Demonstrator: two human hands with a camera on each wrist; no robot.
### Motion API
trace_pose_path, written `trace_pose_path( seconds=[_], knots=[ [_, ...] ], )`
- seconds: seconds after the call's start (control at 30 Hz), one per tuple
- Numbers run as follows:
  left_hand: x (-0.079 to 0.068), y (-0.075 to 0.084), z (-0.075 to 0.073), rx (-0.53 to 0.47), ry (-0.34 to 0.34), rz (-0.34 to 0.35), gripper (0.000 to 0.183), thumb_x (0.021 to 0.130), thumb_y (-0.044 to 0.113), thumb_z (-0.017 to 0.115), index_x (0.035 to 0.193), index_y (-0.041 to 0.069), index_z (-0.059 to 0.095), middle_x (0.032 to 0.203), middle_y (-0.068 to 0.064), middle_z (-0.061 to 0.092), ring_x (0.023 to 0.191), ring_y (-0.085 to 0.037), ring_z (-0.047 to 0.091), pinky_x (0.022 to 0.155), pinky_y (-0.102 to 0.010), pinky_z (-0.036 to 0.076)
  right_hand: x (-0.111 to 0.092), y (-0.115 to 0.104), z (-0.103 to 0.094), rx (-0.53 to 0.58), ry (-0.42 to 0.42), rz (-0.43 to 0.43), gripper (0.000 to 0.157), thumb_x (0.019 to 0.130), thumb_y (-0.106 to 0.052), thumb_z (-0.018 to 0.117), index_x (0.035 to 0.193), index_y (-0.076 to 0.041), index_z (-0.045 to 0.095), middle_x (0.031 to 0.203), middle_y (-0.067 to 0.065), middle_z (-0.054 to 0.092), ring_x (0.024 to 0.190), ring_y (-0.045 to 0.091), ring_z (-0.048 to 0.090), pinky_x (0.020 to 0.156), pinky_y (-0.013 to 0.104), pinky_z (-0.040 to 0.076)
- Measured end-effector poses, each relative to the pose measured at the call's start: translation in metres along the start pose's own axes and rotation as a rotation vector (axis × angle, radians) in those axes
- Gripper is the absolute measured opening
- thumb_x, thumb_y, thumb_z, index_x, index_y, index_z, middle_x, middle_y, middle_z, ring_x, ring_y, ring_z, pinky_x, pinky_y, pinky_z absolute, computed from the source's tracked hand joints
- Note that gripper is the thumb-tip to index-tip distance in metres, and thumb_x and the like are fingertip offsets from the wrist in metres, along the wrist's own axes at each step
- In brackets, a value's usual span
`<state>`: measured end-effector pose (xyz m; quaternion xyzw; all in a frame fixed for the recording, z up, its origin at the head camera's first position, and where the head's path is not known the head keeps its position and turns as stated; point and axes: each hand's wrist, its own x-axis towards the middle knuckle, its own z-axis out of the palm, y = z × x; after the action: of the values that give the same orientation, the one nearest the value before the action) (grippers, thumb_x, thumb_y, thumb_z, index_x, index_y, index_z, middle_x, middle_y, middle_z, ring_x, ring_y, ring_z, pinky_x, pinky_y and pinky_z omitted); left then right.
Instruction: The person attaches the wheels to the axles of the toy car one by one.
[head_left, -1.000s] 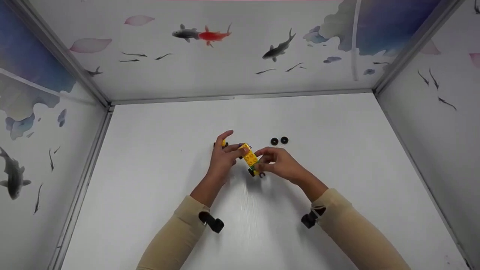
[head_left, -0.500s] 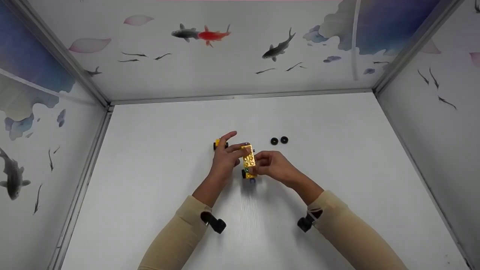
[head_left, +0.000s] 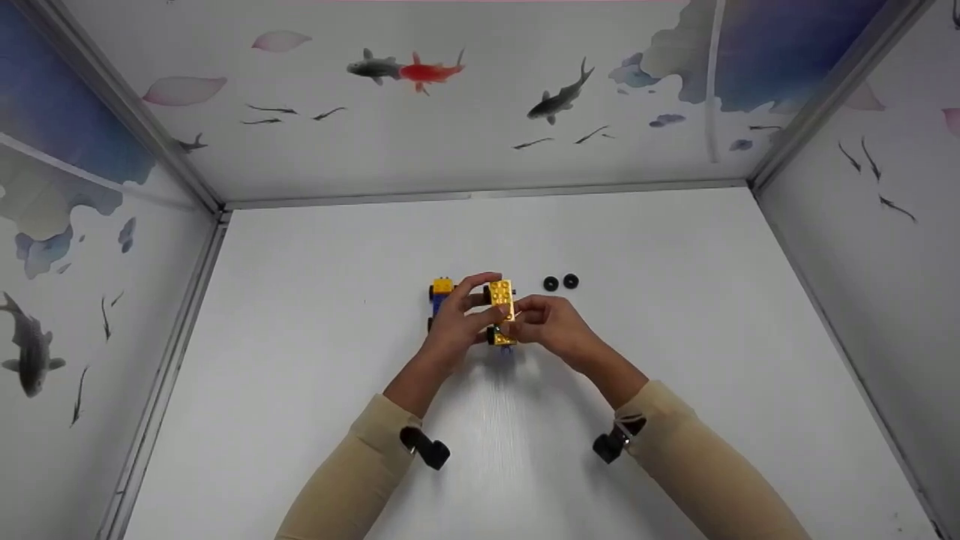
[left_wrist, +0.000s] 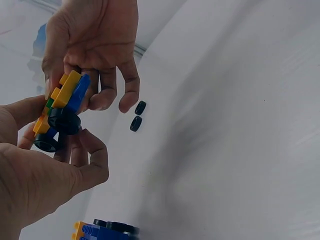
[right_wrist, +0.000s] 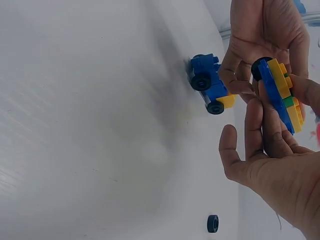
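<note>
Between both hands is a toy car built of bricks point(head_left: 501, 292), yellow-studded on top with a little green and a blue base. Black wheels show along its left side in the head view. My left hand point(head_left: 452, 326) grips it from the left, thumb on the yellow top and fingers at the wheels point(left_wrist: 64, 121). From the other side my right hand point(head_left: 551, 330) pinches it, thumb above and fingers against the blue base point(right_wrist: 274, 92). The fingers partly hide the car's middle. Beyond my left hand stands a second blue and yellow brick car point(head_left: 442, 287), partly covered by that hand.
Two loose black wheels point(head_left: 561, 283) lie on the white table point(head_left: 637, 247), behind my right hand. Panels printed with fish point(head_left: 555, 97) enclose the table at the back and both sides.
The held car has turned from a slant to nearly straight and moved slightly away from me. My left fingers have lowered around it, and more of the second car shows.
</note>
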<state>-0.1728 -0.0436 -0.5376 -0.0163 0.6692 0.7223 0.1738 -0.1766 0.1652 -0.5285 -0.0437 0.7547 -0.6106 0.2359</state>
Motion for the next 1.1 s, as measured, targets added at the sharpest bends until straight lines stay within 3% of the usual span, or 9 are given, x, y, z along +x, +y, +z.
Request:
trace_pose_path(
  seconds=[0.17, 0.33, 0.5, 0.63, 0.73, 0.8, 0.93, 1.1],
  knots=[
    [-0.0014, -0.0012, -0.0023, -0.019, -0.045, 0.019, 0.052, 0.106, 0.018, 0.076, 0.153, 0.037, 0.061, 0.152, -0.014, 0.06, 0.133, -0.03, 0.066, 0.102, -0.048, 0.066, 0.001, 0.002, -0.0003, 0.039, -0.002, -0.023, 0.037, 0.099, -0.013, 0.082, 0.132, 0.002, 0.072, 0.106, 0.005, 0.083, 0.101, 0.014, 0.078, 0.095, 0.033, 0.065],
    [-0.003, -0.0021, -0.0037, -0.027, -0.081, 0.025, 0.056, 0.107, 0.018, 0.074, 0.156, 0.039, 0.057, 0.157, -0.014, 0.056, 0.135, -0.033, 0.067, 0.106, -0.053, 0.064, 0.0004, 0.0023, -0.0006, 0.055, 0.015, -0.005, 0.044, 0.099, -0.015, 0.084, 0.138, -0.001, 0.069, 0.11, 0.009, 0.084, 0.104, 0.017, 0.08, 0.097, 0.035, 0.066],
    [-0.0044, -0.0032, -0.0041, -0.041, -0.081, 0.025, 0.061, 0.105, 0.018, 0.076, 0.158, 0.039, 0.055, 0.172, -0.006, 0.04, 0.135, -0.034, 0.068, 0.111, -0.058, 0.061, -0.0007, 0.0023, 0.0008, 0.061, 0.031, 0.038, 0.052, 0.099, -0.021, 0.086, 0.143, -0.007, 0.06, 0.12, 0.014, 0.083, 0.11, 0.021, 0.081, 0.103, 0.04, 0.066],
    [-0.0052, -0.0054, -0.0046, -0.019, -0.074, 0.039, 0.064, 0.105, 0.016, 0.074, 0.16, 0.038, 0.052, 0.18, 0.002, 0.026, 0.132, -0.032, 0.071, 0.11, -0.056, 0.062, -0.0006, 0.0016, 0.0024, 0.07, 0.047, 0.049, 0.052, 0.1, -0.022, 0.085, 0.141, -0.008, 0.056, 0.128, 0.017, 0.081, 0.112, 0.023, 0.08, 0.103, 0.041, 0.066],
    [-0.005, -0.0075, -0.0053, 0.003, -0.088, 0.073, 0.062, 0.106, 0.014, 0.07, 0.16, 0.038, 0.051, 0.18, 0.006, 0.025, 0.131, -0.03, 0.071, 0.107, -0.053, 0.064, -0.0003, 0.0017, 0.0029, 0.069, 0.056, 0.047, 0.05, 0.101, -0.022, 0.084, 0.139, -0.008, 0.055, 0.13, 0.018, 0.08, 0.113, 0.024, 0.08, 0.102, 0.041, 0.067],
    [-0.0043, -0.0088, -0.0056, 0.019, -0.099, 0.1, 0.058, 0.107, 0.014, 0.069, 0.157, 0.037, 0.052, 0.179, 0.009, 0.028, 0.131, -0.03, 0.071, 0.104, -0.05, 0.065, -0.0001, 0.0021, 0.003, 0.066, 0.062, 0.044, 0.049, 0.101, -0.023, 0.083, 0.138, -0.008, 0.055, 0.13, 0.019, 0.08, 0.113, 0.024, 0.08, 0.101, 0.041, 0.067],
    [-0.0036, -0.01, -0.006, 0.057, -0.107, 0.144, 0.037, 0.108, 0.013, 0.068, 0.143, 0.024, 0.059, 0.177, 0.01, 0.032, 0.132, -0.032, 0.071, 0.101, -0.047, 0.067, -0.0001, 0.0031, 0.0037, 0.07, 0.06, 0.024, 0.043, 0.102, -0.021, 0.081, 0.133, -0.007, 0.054, 0.13, 0.02, 0.08, 0.113, 0.025, 0.08, 0.1, 0.042, 0.067],
    [-0.005, -0.01, -0.0065, 0.103, -0.105, 0.16, 0.018, 0.109, 0.019, 0.071, 0.126, 0.014, 0.068, 0.177, 0.01, 0.032, 0.135, -0.034, 0.069, 0.103, -0.045, 0.066, -0.0007, 0.0048, 0.0037, 0.06, 0.042, -0.018, 0.03, 0.104, -0.018, 0.079, 0.12, -0.005, 0.058, 0.126, 0.019, 0.081, 0.111, 0.023, 0.081, 0.099, 0.044, 0.068]
  ],
)
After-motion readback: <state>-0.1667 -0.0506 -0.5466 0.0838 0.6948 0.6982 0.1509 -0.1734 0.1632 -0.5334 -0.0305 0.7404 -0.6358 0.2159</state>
